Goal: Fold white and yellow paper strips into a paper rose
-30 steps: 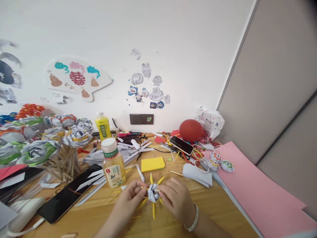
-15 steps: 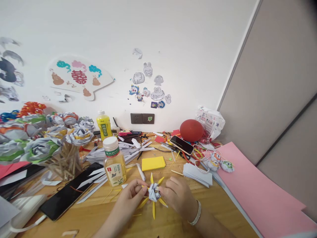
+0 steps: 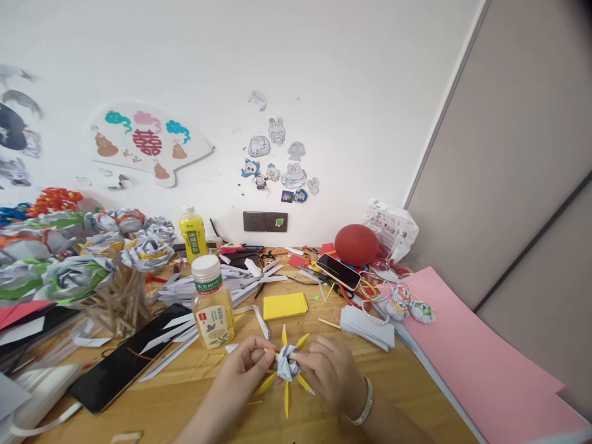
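Note:
Between my hands is a folded paper flower (image 3: pixel 287 364), with a grey-white twisted centre and pointed yellow petals spreading around it. My left hand (image 3: pixel 250 367) pinches it from the left, thumb and forefinger on a petal by the centre. From the other side my right hand (image 3: pixel 333 373), wearing a sparkly bracelet at the wrist, has its fingers closed at the flower's right edge. What exactly lies under the right fingertips is partly hidden. A stack of yellow paper (image 3: pixel 285 306) lies just beyond the flower.
A tea bottle (image 3: pixel 213 308) stands left of my hands, near a dark phone (image 3: pixel 123 364). White paper strips (image 3: pixel 222 283) lie behind it. Folded paper roses (image 3: pixel 78 277) fill the left side. To the right are white paper slips (image 3: pixel 367 327), a phone (image 3: pixel 338 271), and pink sheets (image 3: pixel 476 345).
Both hands keep hold of the flower in nearly the same place. The flower is tilted slightly, its lower petal reaching a little further down. The camera view has shifted slightly.

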Demonstrator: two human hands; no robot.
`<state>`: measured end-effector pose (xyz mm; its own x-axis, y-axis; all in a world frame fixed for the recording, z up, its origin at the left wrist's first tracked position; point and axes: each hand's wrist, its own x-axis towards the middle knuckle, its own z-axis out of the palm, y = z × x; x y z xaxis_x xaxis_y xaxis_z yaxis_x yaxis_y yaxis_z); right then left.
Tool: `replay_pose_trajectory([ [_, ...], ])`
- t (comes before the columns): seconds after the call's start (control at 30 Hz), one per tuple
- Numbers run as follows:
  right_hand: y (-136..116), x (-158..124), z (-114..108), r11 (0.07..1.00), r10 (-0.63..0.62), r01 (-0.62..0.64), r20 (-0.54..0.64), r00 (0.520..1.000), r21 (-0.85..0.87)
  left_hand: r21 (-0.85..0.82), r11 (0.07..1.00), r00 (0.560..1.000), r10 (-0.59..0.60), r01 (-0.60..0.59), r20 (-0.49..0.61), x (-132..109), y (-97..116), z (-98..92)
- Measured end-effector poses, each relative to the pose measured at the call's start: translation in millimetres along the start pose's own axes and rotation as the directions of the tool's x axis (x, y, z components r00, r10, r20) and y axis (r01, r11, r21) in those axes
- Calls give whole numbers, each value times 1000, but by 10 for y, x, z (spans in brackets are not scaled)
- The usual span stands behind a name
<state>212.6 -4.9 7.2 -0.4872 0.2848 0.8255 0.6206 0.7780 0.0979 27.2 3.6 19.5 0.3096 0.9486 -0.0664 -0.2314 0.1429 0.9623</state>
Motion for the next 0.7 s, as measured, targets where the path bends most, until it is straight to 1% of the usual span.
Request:
replay_pose_trajectory([
  [0.17, -26, 8, 45, 995, 91, -90, -15, 996, 49, 17, 999, 999, 49, -48, -23, 4, -10, -12],
  [0.27, -42, 40, 45, 978, 163, -163, 10, 987, 130, 37, 998, 997, 61, -60, -43, -3, 16, -10],
  [0.4, -30, 46, 51, 900, 275, -277, 54, 960, 337, 54, 996, 996, 71, -68, -51, -13, 52, -1],
  [0.47, -21, 37, 53, 850, 312, -304, 54, 949, 430, 46, 997, 998, 59, -58, -35, -20, 60, 8],
  [0.53, -16, 31, 46, 809, 332, -326, 78, 940, 489, 35, 998, 999, 44, -43, -12, -28, 66, 21],
  [0.6, -15, 34, 29, 786, 340, -351, 118, 933, 510, 31, 999, 999, 34, -34, 0, -34, 74, 36],
  [0.7, -17, 47, -2, 795, 338, -376, 167, 926, 476, 29, 999, 1000, 28, -28, 1, -40, 91, 51],
])
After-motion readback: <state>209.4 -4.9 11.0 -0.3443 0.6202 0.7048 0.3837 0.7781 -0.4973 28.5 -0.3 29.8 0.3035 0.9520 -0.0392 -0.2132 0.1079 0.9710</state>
